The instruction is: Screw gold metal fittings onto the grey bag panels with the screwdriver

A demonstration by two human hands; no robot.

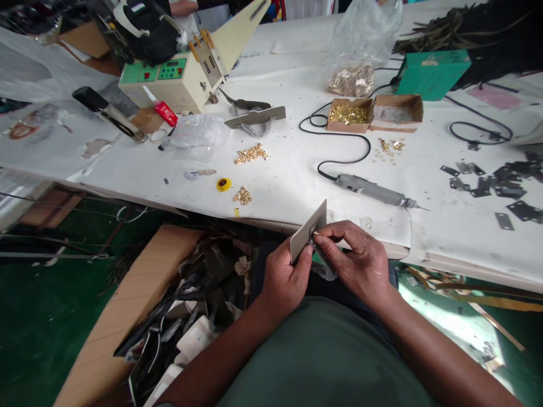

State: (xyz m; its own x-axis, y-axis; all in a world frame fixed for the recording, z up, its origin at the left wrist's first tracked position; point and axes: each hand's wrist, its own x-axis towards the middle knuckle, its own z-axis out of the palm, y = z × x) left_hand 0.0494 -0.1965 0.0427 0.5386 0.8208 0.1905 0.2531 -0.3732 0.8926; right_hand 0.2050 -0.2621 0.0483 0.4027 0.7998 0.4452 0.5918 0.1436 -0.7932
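My left hand [286, 274] grips a flat grey-beige panel [309, 227] by its lower edge, thumb across its face, just off the table's front edge. The panel is tilted up and has a small dark plate or slot on its face. My right hand [358, 257] pinches a tiny gold-coloured metal piece [317, 233] between thumb and forefinger, against that dark spot. Its exact kind is too small to make out. Some clear plastic film [324, 268] hangs below the panel. On the table beyond lies a grey electric screwdriver [373, 190], its bit pointing right.
Small gold hardware lies in piles [251, 154] on the white table [280, 186]. Behind the screwdriver stand cardboard boxes [348, 115] of gold parts. Dark metal plates [504, 180] are scattered at right. A cream machine [169, 82] is at back left. A scrap-filled carton [139, 282] stands below.
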